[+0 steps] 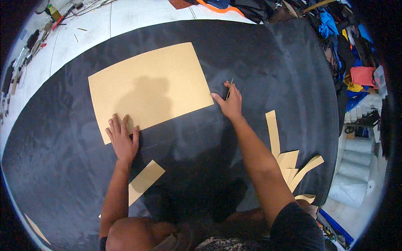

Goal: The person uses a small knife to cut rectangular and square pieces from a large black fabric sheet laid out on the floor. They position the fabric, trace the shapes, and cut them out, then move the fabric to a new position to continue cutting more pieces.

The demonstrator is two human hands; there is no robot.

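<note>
A large tan rectangular sheet (146, 79), like card or stiff paper, lies on a wide black sheet of material (268, 71). My left hand (122, 136) rests spread on the tan sheet's near left corner, pressing it flat. At the sheet's right edge is my right hand (229, 100), its thumb touching the near right corner. Between the fingers of that hand is a thin, pointed, pencil-like stick (232, 80); its exact kind is too small to tell. Faint lines run on the black material just below the tan sheet.
A tan strip (146, 180) lies by my left forearm, and several more strips (273, 131) by my right one. Piled cloth (328, 25) lines the far right. Clear wrapped rolls (349, 175) stand beyond the right edge. Tools and cords (63, 19) lie on the pale floor (96, 25).
</note>
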